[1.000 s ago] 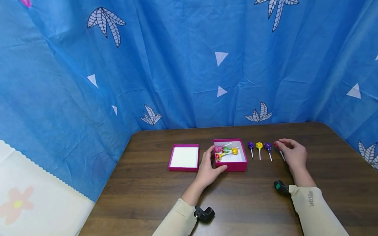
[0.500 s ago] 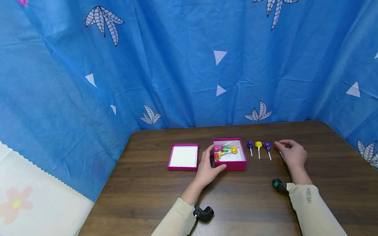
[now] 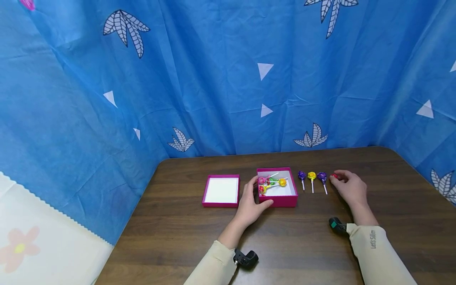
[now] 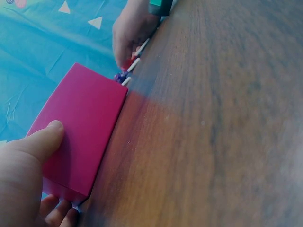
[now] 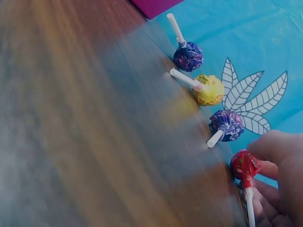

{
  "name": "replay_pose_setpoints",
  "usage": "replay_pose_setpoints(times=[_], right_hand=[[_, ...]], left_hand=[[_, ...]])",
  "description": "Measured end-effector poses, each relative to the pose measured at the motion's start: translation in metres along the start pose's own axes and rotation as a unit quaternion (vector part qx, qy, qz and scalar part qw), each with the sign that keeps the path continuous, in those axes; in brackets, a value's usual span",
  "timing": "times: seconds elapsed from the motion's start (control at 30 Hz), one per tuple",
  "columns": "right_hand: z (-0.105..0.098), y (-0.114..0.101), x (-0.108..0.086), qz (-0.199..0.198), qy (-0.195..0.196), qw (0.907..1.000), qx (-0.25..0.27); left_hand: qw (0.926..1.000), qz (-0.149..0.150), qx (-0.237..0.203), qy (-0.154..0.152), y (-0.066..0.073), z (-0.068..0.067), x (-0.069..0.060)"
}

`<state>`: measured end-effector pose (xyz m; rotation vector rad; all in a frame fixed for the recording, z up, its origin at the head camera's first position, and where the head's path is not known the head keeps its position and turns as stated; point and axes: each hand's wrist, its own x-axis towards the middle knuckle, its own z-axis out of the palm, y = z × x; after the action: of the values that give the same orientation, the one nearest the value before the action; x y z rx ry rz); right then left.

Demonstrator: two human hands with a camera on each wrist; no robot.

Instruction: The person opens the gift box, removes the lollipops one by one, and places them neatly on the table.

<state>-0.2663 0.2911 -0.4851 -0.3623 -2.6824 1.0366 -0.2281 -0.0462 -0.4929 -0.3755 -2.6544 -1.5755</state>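
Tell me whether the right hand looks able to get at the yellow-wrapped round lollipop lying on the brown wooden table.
Probably yes: nothing covers the yellow-wrapped round lollipop from above, though a purple-wrapped round lollipop lies between, and the right hand holds a red-wrapped round lollipop.

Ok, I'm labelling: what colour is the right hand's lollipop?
Red wrapper, white stick; clearest in right wrist view.

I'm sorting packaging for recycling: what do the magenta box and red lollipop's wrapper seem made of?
Magenta box: probably cardboard, smooth and fairly matte, judging by flat faces and crisp edges.
Red wrapper: likely plastic film, possibly foil; glossy, with glints and crinkles.
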Motion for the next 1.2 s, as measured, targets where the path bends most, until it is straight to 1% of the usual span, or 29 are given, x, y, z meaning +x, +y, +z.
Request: replay_pose_setpoints(times=[0.13, 0.3, 0.57, 0.7, 1.03, 1.2], right_hand=[[-0.0002, 0.0, -0.001, -0.025, -0.004, 0.9996, -0.008], [0.0002, 0.0002, -0.001, -0.041, 0.001, 0.9991, -0.013], [-0.001, -0.0008, 0.0007, -0.024, -0.005, 0.9996, -0.012], [0.0006, -0.002, -0.001, -0.021, -0.001, 0.9997, -0.01], [0.0004, -0.0016, -0.0012, -0.022, 0.004, 0.9997, -0.003], [0.0013, -0.0012, -0.0023, -0.014, 0.004, 0.9999, 0.008]], left_hand=[[1.0, 0.001, 0.001, 0.001, -0.0005, 0.0003, -0.0005], [1.0, 0.003, 0.002, 0.001, -0.0003, 0.0007, -0.0003], [1.0, 0.001, -0.001, -0.001, 0.0003, 0.0004, 0.0], [1.0, -0.003, 0.0, 0.0, 0.0001, 0.0003, -0.001], [1.0, -0.001, -0.002, -0.001, -0.0007, 0.0001, -0.0001], [1.0, -0.003, 0.0, -0.002, -0.0005, 0.0002, -0.0007]])
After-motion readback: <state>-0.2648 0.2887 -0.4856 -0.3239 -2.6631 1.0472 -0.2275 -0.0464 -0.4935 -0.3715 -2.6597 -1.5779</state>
